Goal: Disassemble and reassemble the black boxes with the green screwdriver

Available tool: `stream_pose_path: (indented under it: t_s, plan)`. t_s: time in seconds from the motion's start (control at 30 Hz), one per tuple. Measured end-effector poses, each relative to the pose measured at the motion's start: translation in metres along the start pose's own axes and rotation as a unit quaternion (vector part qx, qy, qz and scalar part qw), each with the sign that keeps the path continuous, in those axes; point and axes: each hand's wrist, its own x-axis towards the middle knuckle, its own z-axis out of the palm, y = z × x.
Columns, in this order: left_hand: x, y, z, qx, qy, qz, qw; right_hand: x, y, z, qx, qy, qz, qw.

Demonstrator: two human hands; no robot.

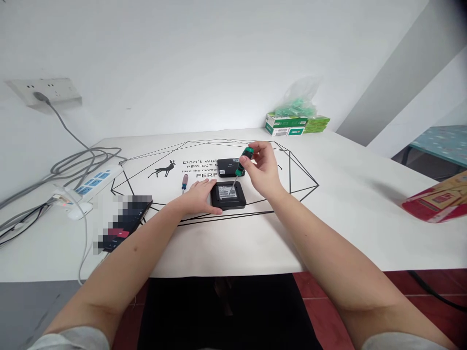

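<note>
Device (223, 198) is on the table (233, 248), right in front of me, label facing up. I've got my right hand (263, 167) clamped on the green screwdriver (240, 171), tilted with its tip over the label, can't tell if it's touching. My left hand (199, 195) is at the device's left side, thumb and fingers apart, no idea if they're actually gripping. Black box (226, 167) sits just behind, smaller screwdriver (185, 181) near my left fingers.
</note>
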Motion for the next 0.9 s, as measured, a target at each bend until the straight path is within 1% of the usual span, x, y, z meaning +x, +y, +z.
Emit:
stream_pose_path:
  t_s: [0.13,0.27,0.43,0.57,0.77,0.9]
  plan:
    - [0.003,0.005,0.006,0.006,0.007,0.011,1.000,-0.008,-0.003,0.008,0.020,-0.042,0.012,0.999]
    - [0.005,0.005,0.008,0.022,0.012,0.041,0.999,-0.017,-0.008,0.015,0.020,-0.074,0.004,0.997]
    - [0.006,-0.001,0.007,0.007,0.013,0.074,0.997,-0.022,-0.012,0.018,0.007,-0.090,-0.005,0.996]
    - [0.007,-0.004,0.009,0.010,0.014,0.082,0.996,-0.025,-0.013,0.021,-0.004,-0.084,-0.028,0.996]
    - [0.008,-0.004,0.008,0.008,0.014,0.105,0.994,-0.029,-0.021,0.022,-0.039,-0.113,-0.062,0.991]
    - [0.007,-0.002,0.008,0.009,0.021,0.106,0.994,-0.029,-0.026,0.020,-0.063,-0.125,-0.082,0.987]
